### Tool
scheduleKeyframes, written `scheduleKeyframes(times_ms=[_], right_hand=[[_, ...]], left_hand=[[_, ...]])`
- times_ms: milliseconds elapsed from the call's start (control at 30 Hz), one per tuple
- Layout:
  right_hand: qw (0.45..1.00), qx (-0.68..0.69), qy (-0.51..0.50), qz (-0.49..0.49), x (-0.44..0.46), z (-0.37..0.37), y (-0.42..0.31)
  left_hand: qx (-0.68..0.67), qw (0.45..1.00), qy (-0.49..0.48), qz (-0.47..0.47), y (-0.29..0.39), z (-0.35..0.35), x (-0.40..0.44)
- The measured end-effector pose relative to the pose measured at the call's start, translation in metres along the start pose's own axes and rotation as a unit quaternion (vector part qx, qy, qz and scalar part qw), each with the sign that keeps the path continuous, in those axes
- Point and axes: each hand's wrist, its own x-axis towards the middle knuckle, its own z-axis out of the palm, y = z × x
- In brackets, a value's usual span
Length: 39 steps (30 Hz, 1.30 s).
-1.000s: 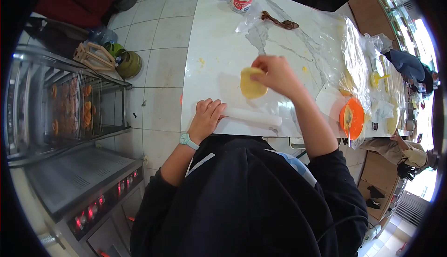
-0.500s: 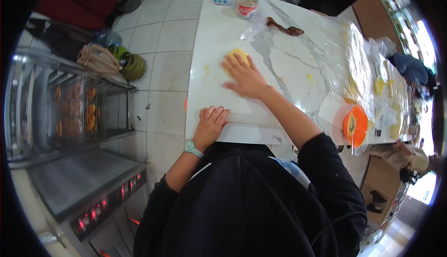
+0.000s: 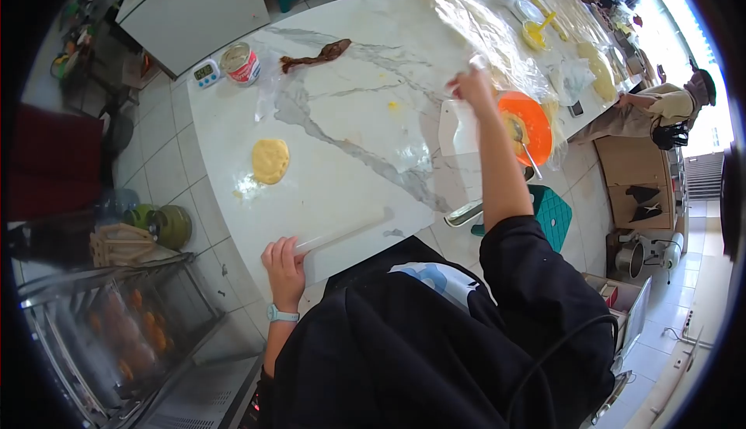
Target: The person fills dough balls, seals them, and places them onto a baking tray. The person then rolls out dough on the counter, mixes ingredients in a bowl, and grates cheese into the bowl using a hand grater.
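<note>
My left hand [image 3: 285, 272] rests at the near left edge of the marble table, fingers bent over the surface beside a pale translucent bar [image 3: 342, 233]. Further in lies a flattened round of yellow dough [image 3: 270, 161], apart from both hands. My right hand [image 3: 472, 87] is stretched to the far right, slightly blurred, its fingers closed at the edge of a clear plastic sheet [image 3: 486, 21]. Just below that hand lie a white flat scraper [image 3: 458, 128] and an orange bowl [image 3: 536, 122] with a spoon [image 3: 530, 157] in it.
A timer [image 3: 206, 74], a tin can [image 3: 240, 64] and a twisted brown piece [image 3: 317, 55] lie along the far side. A yellow bowl [image 3: 535, 35] stands beyond the plastic. Another person [image 3: 668, 106] is at the right. A rack [image 3: 132, 328] of baked goods is at lower left.
My right hand has left the dough round and moved right to the plastic sheet. The dough lies uncovered. The view has turned right; my left hand stays at the table edge.
</note>
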Motion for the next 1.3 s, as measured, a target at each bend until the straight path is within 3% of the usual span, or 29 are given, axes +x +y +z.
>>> scheduleKeyframes(times_ms=[33, 67, 133, 267, 333, 467, 533, 600, 633, 700, 733, 800, 867, 900, 967, 1000, 1067, 1100, 1167, 1200, 1267, 1300], right_hand=[[0.991, -0.067, 0.081, -0.086, 0.022, -0.012, 0.009], [0.973, -0.198, 0.095, -0.076, -0.002, -0.038, -0.031], [0.943, -0.319, 0.080, -0.044, -0.003, -0.056, -0.035], [0.909, -0.415, 0.028, -0.035, -0.014, -0.048, -0.028], [0.876, -0.469, 0.051, -0.102, -0.009, -0.033, -0.009], [0.889, -0.454, -0.037, -0.034, 0.014, -0.048, -0.018], [0.902, -0.413, 0.008, -0.122, -0.008, -0.061, -0.045], [0.922, -0.368, -0.016, -0.116, -0.056, -0.060, -0.097], [0.919, -0.353, -0.048, -0.171, -0.081, -0.056, -0.117], [0.910, -0.268, -0.146, -0.281, -0.128, -0.032, -0.129], [0.899, -0.197, -0.208, -0.331, -0.150, -0.015, -0.130], [0.851, -0.199, -0.292, -0.389, -0.181, 0.040, -0.103], [0.748, -0.225, -0.375, -0.499, -0.205, 0.084, -0.077], [0.745, -0.222, -0.381, -0.501, -0.213, 0.084, -0.075], [0.846, -0.095, -0.324, -0.414, -0.218, 0.082, -0.080], [0.844, -0.093, -0.329, -0.414, -0.220, 0.073, -0.086], [0.860, -0.017, -0.500, -0.102, -0.216, 0.049, -0.097], [0.859, -0.017, -0.501, -0.101, -0.210, 0.049, -0.088], [0.888, -0.073, -0.335, -0.305, -0.192, 0.064, -0.056], [0.888, -0.075, -0.336, -0.306, -0.186, 0.073, -0.045], [0.872, -0.183, -0.159, -0.426, -0.172, 0.093, -0.030], [0.871, -0.183, -0.160, -0.426, -0.159, 0.103, -0.031]], left_hand=[[0.000, 1.000, 0.001, 0.002, 0.001, 0.001, 0.001], [0.001, 1.000, -0.005, -0.006, 0.001, 0.000, -0.002], [0.003, 1.000, -0.012, -0.011, 0.000, 0.000, 0.000], [0.000, 1.000, -0.011, -0.016, 0.002, -0.001, 0.002], [0.002, 1.000, -0.009, -0.018, 0.003, -0.002, 0.002], [0.006, 1.000, 0.001, -0.011, 0.002, -0.001, 0.000], [0.012, 1.000, 0.007, -0.015, 0.001, 0.000, 0.001], [0.009, 1.000, 0.005, 0.011, 0.000, -0.001, -0.001], [0.017, 1.000, 0.005, -0.006, 0.001, -0.002, -0.001], [0.000, 0.999, 0.009, 0.050, 0.002, -0.006, 0.001], [0.008, 0.999, 0.010, 0.036, 0.002, -0.008, 0.001], [-0.002, 0.996, 0.006, 0.087, 0.002, -0.008, 0.001], [0.006, 0.996, 0.010, 0.084, 0.007, -0.012, 0.002], [-0.005, 0.998, 0.004, 0.065, 0.011, -0.014, 0.001], [-0.011, 0.999, 0.005, 0.046, 0.015, -0.018, 0.015], [-0.017, 0.999, 0.021, 0.022, 0.023, -0.020, 0.022], [-0.023, 0.999, 0.037, -0.002, 0.032, -0.014, 0.041], [-0.024, 0.999, 0.029, 0.001, 0.033, -0.008, 0.055], [-0.025, 0.999, 0.023, 0.006, 0.033, 0.007, 0.079], [0.010, 1.000, 0.011, 0.002, 0.033, 0.016, 0.089], [0.046, 0.999, 0.003, -0.002, 0.024, 0.027, 0.110], [0.067, 0.998, -0.011, -0.002, 0.018, 0.031, 0.120]])
